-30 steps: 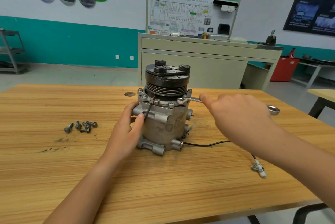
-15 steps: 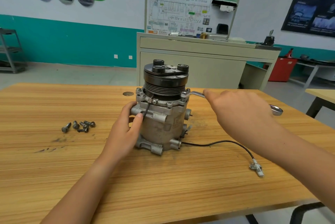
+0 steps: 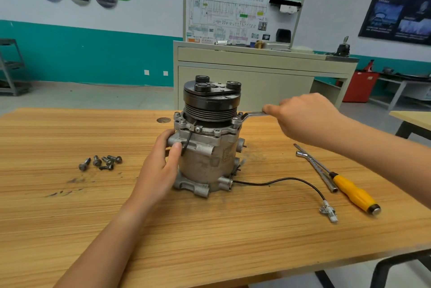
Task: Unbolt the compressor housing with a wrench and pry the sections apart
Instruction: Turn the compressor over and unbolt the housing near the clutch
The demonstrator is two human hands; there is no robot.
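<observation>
The compressor (image 3: 207, 154) stands upright on the bench (image 3: 70, 206) between my hands. My left hand (image 3: 161, 166) grips its left side. My right hand (image 3: 303, 117) grips the wrench (image 3: 253, 114), whose head sits on the upper flange.

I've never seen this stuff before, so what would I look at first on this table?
The grey metal compressor with its black pulley stands in the middle of the wooden table, the left hand gripping its side. The right hand holds a wrench on a bolt at its upper right rim. Loose bolts lie to its left, a yellow-handled screwdriver to its right.
</observation>
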